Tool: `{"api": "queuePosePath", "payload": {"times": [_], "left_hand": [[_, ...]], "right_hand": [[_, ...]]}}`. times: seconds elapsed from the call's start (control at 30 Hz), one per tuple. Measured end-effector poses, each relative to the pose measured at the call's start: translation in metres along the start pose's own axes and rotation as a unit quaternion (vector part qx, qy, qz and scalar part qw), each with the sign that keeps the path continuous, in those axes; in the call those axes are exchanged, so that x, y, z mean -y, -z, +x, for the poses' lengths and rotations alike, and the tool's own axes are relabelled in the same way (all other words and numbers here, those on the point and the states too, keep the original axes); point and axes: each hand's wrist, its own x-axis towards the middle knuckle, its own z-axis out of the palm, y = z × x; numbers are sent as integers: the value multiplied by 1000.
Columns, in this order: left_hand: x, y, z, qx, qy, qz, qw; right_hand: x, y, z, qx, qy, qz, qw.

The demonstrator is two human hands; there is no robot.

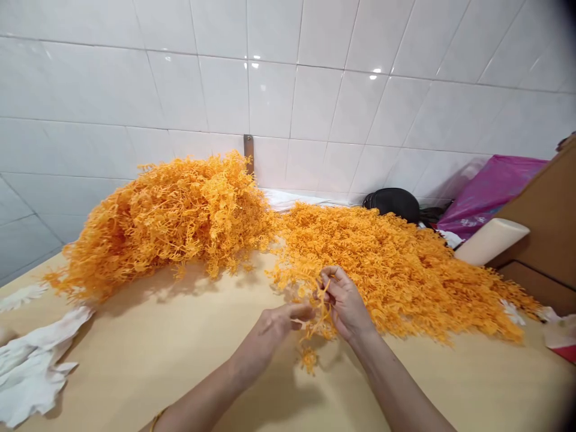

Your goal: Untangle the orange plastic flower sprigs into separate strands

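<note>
Near the middle of the view, my right hand (344, 301) pinches the stem of a small orange plastic sprig (321, 318), held above the table. Just left of it, my left hand (279, 327) has its fingers reaching toward the sprig; its fingertips are partly hidden by the orange pieces, so their grip cannot be made out. A tall heap of orange sprigs (180, 216) rises at the left. Behind and to the right of my hands spreads a lower heap of similar sprigs (396, 270).
White crumpled cloth (36, 366) lies on the table (171, 360) at the left. At the right are a black case (393, 204), a purple bag (490, 192), a cream-coloured cylinder (492, 241) and a cardboard box (549, 222). A tiled wall (315, 102) stands behind.
</note>
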Motion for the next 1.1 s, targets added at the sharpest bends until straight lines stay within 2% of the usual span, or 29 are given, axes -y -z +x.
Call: {"api": "queuePosePath", "payload": {"times": [0.1, 0.17, 0.23, 0.37, 0.47, 0.53, 0.57, 0.6, 0.63, 0.73, 0.8, 0.83, 0.93, 1.0, 1.03, 1.1], "left_hand": [[-1, 0, 4, -13, 147, -173, 974], [0, -2, 9, -44, 194, -214, 956], [4, -2, 13, -96, 197, -221, 950], [16, 6, 24, -198, 152, -251, 935], [20, 20, 31, -233, 126, -248, 932], [20, 29, 36, -242, 121, -239, 933], [19, 34, 37, -245, 119, -235, 933], [18, 37, 39, -245, 116, -229, 935], [17, 40, 41, -246, 110, -222, 937], [15, 46, 48, -247, 93, -194, 945], [14, 47, 53, -252, 85, -176, 948], [14, 48, 56, -252, 80, -166, 950], [14, 49, 59, -253, 71, -137, 955], [14, 51, 58, -259, 74, -121, 955], [15, 52, 57, -263, 77, -117, 955], [15, 55, 54, -266, 80, -112, 954]], "right_hand": [[-3, -9, -11, 78, 36, -96, 992], [-6, -12, -16, 120, 52, -167, 977], [-9, -11, -17, 125, 65, -198, 970], [-13, -5, -10, 81, 52, -174, 980], [-11, -2, -10, 59, 48, -190, 979], [-8, -2, -17, 45, 96, -268, 958], [-7, -2, -23, 54, 134, -329, 933], [-7, -2, -30, 78, 178, -399, 896], [-8, -2, -37, 112, 225, -471, 845], [-22, 7, -47, 208, 340, -638, 658], [-34, 18, -39, 195, 385, -703, 565], [-39, 24, -31, 170, 394, -727, 536], [-40, 39, 2, 87, 382, -786, 478], [-33, 41, 20, 56, 362, -811, 457], [-29, 40, 26, 49, 352, -816, 455], [-21, 34, 30, 48, 337, -813, 472]]}}
